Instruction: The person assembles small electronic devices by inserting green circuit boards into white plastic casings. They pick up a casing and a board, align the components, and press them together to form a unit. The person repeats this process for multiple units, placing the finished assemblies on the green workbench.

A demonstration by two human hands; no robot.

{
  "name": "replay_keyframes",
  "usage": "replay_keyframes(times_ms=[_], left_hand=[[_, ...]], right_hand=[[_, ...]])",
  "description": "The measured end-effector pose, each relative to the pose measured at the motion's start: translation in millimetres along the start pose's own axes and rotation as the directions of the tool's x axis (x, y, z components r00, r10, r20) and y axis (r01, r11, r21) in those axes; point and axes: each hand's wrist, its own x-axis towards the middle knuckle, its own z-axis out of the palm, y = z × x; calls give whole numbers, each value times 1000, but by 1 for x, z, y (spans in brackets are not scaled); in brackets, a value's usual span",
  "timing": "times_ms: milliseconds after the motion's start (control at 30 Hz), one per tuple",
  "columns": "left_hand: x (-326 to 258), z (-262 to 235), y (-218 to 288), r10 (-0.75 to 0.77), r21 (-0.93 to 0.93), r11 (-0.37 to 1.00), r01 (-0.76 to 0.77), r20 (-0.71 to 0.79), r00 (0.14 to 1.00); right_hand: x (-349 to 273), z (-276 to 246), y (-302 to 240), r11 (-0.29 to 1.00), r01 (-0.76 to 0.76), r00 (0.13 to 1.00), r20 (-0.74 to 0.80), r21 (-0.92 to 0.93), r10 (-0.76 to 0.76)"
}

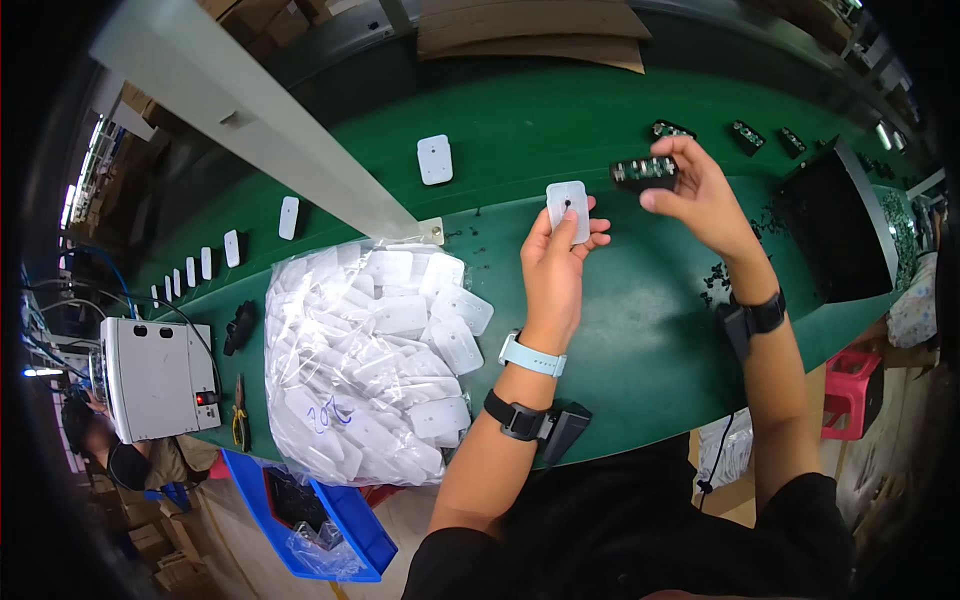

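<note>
My left hand (558, 248) grips a white plastic cover (567, 198) with rounded corners; a small black part shows at its middle, by my thumb. To the right, my right hand (697, 195) pinches a black housing (644, 173) with a green circuit board inside. The cover and the housing are apart, both held above the green bench (620, 330). Left of my left forearm lies a clear plastic bag (340, 340) full of white covers, some spilling out at its right side, such as one loose cover (456, 345).
A row of white covers, one nearest (435, 160), lies on the green belt (520, 110). More black housings (747, 138) sit at the far right. Small black parts (716, 283) are scattered near a black bin (838, 225). A pale post (270, 120), pliers (240, 415) and a grey machine (160, 380) stand left.
</note>
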Motion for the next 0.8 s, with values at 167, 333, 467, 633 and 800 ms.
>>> replay_keyframes(times_ms=[167, 333, 467, 633, 800], left_hand=[[-1, -4, 5, -75, -149, 985, 88, 92, 993], [0, 7, 5, -144, -117, 981, 157, 117, 983], [-4, 9, 4, -181, -35, 982, 187, 125, 976], [-9, 16, 1, -183, 117, 978, 170, 112, 977], [-13, 16, -2, -181, 315, 939, 139, 108, 978]], right_hand=[[-32, 1, 4, 983, -119, 988, 116, 138, 104], [-44, 3, 21, 967, -170, 983, 100, 190, 153], [-43, 4, 19, 950, -153, 988, 26, 272, 151], [-46, -5, 23, 988, -99, 994, -33, 121, 104], [-46, -4, 20, 998, -59, 996, -69, 28, 61]])
